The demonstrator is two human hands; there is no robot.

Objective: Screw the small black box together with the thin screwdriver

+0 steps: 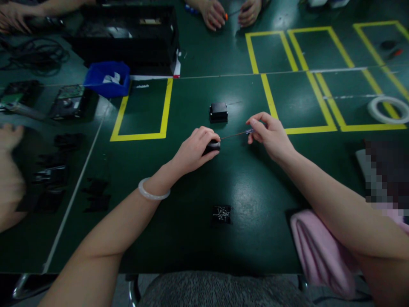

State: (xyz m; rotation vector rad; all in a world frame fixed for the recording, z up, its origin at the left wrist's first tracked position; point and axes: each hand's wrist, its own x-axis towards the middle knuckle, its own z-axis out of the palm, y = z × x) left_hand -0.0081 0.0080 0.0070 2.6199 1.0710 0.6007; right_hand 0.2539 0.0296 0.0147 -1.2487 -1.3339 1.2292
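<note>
My left hand, with a pale bangle on its wrist, is closed around a small black part on the green table. A thin screwdriver lies nearly level between my hands, its handle pinched in the fingers of my right hand. The screwdriver's tip reaches the side of the black part; the exact contact point is too small to make out. Just beyond my left hand sits a black box-shaped part. Nearer to me lies a small black tray with several silver screws in it.
A black crate and a blue bin stand at back left. Circuit-board devices and dark parts lie left. A white tape roll and pink cloth are right. Co-workers' hands appear across and at left.
</note>
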